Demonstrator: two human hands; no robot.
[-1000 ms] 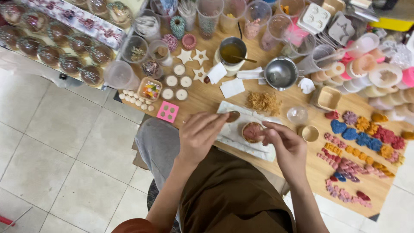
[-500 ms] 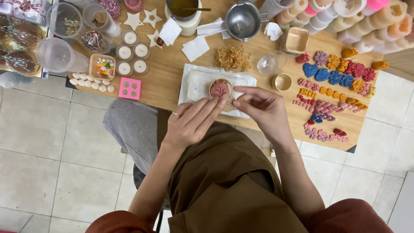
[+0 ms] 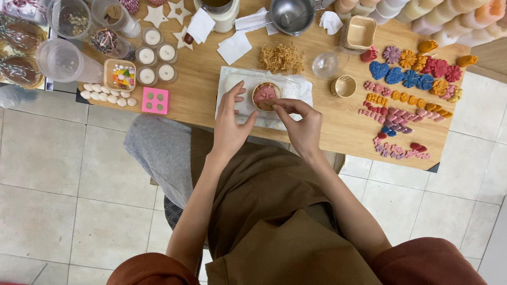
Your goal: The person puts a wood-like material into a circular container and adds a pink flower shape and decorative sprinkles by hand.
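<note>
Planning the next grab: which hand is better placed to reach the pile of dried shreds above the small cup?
Probably the right hand: its fingertips already touch the small cup, just below the shreds; the left hand sits farther left.

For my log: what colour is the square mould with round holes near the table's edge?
Bright pink mould, seen in the head view, left of both hands.
</note>
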